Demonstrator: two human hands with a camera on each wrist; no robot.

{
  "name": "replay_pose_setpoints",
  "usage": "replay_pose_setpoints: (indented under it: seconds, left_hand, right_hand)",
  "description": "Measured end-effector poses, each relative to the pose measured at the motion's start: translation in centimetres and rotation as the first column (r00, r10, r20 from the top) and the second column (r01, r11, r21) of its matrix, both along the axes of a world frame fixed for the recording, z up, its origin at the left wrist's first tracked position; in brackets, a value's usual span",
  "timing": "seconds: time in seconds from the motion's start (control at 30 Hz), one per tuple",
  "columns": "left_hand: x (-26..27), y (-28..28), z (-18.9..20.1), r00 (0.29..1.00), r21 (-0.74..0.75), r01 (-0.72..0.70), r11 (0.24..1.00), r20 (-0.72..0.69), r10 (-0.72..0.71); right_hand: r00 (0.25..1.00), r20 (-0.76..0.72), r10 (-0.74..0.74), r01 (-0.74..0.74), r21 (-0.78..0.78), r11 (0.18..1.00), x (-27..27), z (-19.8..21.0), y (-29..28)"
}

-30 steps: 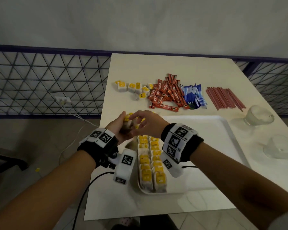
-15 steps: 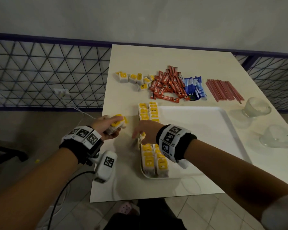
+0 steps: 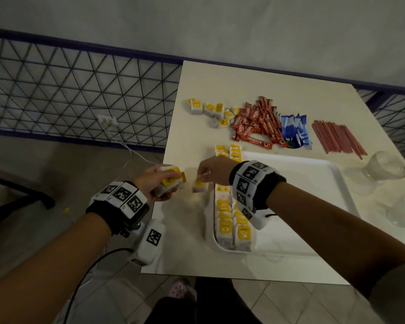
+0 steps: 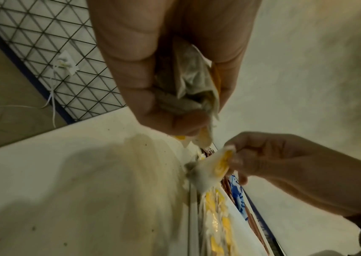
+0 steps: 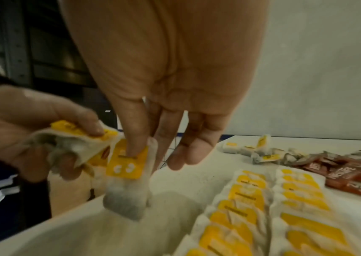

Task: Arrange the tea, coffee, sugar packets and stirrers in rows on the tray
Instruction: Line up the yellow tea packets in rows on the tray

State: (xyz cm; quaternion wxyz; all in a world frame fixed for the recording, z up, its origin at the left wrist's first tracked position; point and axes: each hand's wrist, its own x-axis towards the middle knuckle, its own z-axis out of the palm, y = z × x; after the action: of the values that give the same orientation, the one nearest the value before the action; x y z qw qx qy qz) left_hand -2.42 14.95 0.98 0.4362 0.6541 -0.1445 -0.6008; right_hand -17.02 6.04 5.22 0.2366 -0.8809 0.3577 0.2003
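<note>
A single tea bag [image 5: 126, 181], white and pillow-shaped with a yellow tag on its face, is being pinched at its top by the thumb and forefinger of the right hand [image 3: 214, 170], hanging upright with its long axis vertical just over the left rim of the white tray [image 3: 313, 206]. A small bunch of tea bags [image 3: 170, 183] is being gripped in the curled fingers of the left hand [image 3: 153, 181], just beside. Two rows of tea bags [image 3: 232, 220] are lying along the tray's left side, their long axes running away from the person, while "NESCAFE CLASSIC" is being shown on the red coffee sticks [image 3: 255, 127] beyond.
</note>
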Motion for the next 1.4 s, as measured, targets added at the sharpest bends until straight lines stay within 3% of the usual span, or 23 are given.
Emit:
replay_pose_setpoints:
  seconds: [0.27,0.5,0.8,1.0,1.4]
  left_hand:
    - [-2.8,-2.7,1.3,0.993,-0.021,0.116,0.993,-0.028,-0.116]
    - [-5.5,-6.0,2.2,0.993,-0.055,0.100,0.993,-0.060,-0.103]
    - [-6.8,-8.6,2.5,0.997,-0.041,-0.011,0.999,-0.071,0.008]
    - [-7.0,-9.0,2.5,0.995,-0.004,-0.096,0.995,-0.031,0.096]
    - [-8.8,-9.5,2.3,0.984,0.031,-0.173,0.984,-0.022,0.174]
  right_hand:
    - [0.926,0.214,-0.310,0.301,0.076,0.951,-4.1,1.3,-2.1]
    - [0.888,0.156,-0.433,0.435,0.024,0.900,-10.0,1.1,-5.5]
    - [0.867,0.133,-0.481,0.466,0.126,0.876,-11.6,-3.1,-11.1]
    - [0.905,0.053,-0.422,0.416,0.096,0.904,-10.6,-4.6,-14.7]
    - [0.838,0.181,-0.515,0.449,0.307,0.839,-9.9,-6.1,-17.5]
